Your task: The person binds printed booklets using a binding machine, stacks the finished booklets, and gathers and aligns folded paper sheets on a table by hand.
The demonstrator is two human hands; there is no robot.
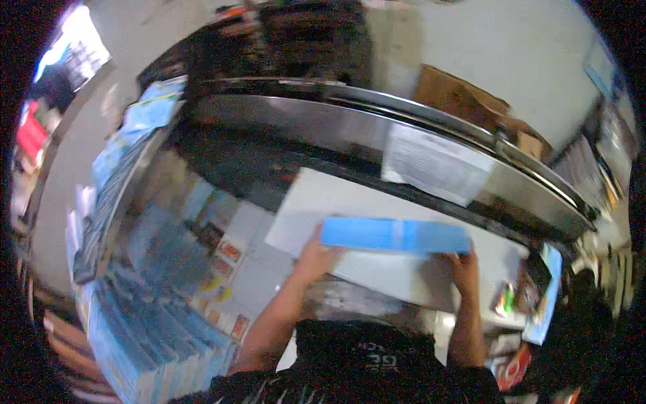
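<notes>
Hands grip a flat blue rectangular cardboard packet (395, 236) over the white sheet (377, 269): left hand (315, 256) and right hand (463, 266) clasp its ends. Loosening either grip could tip it off that sheet.

Glossy metal machine rail (377, 128), matt blue card sheets (393, 236), white paper (431, 161).

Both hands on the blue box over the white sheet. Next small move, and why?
Probably lower it flat. The left hand and right hand grip opposite ends of the long flat blue cardboard box, held level above the white sheet on the worktable.
</notes>
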